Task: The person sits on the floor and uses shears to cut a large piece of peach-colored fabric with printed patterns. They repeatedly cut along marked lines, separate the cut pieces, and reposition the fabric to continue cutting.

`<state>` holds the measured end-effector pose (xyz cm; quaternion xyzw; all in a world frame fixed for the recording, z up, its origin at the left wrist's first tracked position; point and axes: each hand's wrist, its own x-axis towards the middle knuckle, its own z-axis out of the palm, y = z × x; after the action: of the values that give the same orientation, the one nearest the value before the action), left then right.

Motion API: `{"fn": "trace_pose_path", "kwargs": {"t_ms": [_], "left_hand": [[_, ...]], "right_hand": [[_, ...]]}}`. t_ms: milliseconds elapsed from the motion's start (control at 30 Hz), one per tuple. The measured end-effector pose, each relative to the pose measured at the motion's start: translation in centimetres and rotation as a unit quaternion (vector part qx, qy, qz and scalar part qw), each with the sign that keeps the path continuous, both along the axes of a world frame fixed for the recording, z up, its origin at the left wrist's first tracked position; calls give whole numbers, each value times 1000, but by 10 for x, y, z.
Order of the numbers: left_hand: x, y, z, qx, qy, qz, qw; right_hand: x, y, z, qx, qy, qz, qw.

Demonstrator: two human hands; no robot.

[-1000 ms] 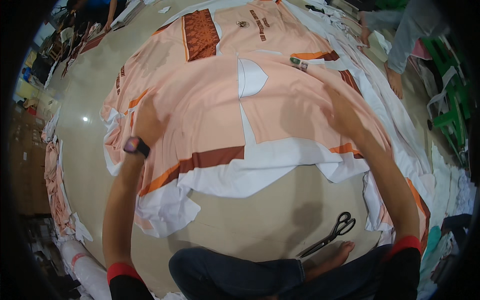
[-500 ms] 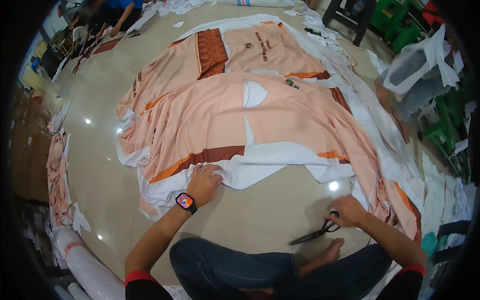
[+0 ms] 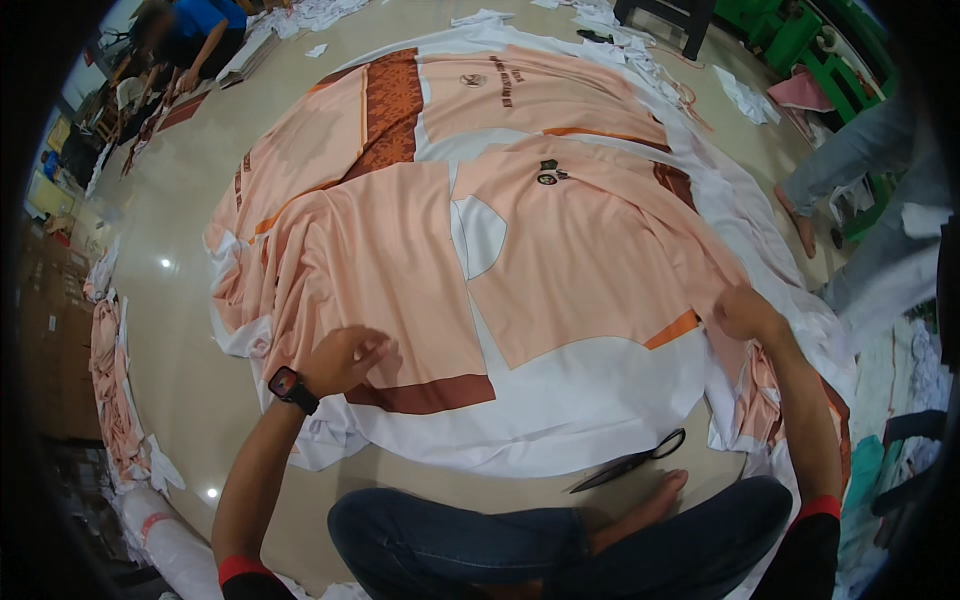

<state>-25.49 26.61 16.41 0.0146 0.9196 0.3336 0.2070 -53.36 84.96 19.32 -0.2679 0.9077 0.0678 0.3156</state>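
A large sheet of printed fabric [image 3: 400, 260], peach garment pieces on white with brown and orange bands, lies spread on the floor before me. My left hand [image 3: 348, 360] is over its near left part, fingers loosely bent and apart, with a shadow beneath. At the right side my right hand [image 3: 748, 314] is closed, with folds of the peach fabric running up to it; its fingertips are hidden. Black-handled scissors [image 3: 630, 462] lie by the fabric's near white edge, close to my bare foot [image 3: 645, 510].
Peach fabric pieces [image 3: 108, 380] and a wrapped white roll [image 3: 165, 535] lie at the left. A person in blue [image 3: 205, 40] works at the far left. Another person's legs [image 3: 860, 170] stand at the right near green machine frames [image 3: 835, 60]. White scraps [image 3: 745, 95] litter the far floor.
The fabric's near edge has come toward me and lies flatter. My right hand has left the scissors and moved forward to the fabric; my left hand has shifted left.
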Motion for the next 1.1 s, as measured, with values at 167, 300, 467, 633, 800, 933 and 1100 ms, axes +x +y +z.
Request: {"fn": "trace_pose_path", "kwargs": {"t_ms": [167, 300, 467, 633, 800, 933, 1100], "left_hand": [[-39, -11, -39, -274, 176, -74, 942], [-96, -24, -41, -392, 118, 87, 908], [-95, 29, -41, -126, 328, 30, 936], [-39, 111, -54, -62, 261, -61, 962], [-24, 130, -65, -130, 266, -20, 955], [-11, 111, -69, -151, 195, -15, 969], [24, 88, -78, -137, 183, 20, 973]], "right_hand": [[14, -47, -51, -60, 169, 151, 972], [-32, -81, -50, -100, 461, 95, 877], [27, -60, -32, -162, 96, 103, 977], [161, -15, -23, -146, -57, 363, 918], [189, -6, -32, -109, 7, 420, 901], [177, -9, -35, 61, -55, 367, 927], [188, -13, -31, -2, 15, 269, 963]]}}
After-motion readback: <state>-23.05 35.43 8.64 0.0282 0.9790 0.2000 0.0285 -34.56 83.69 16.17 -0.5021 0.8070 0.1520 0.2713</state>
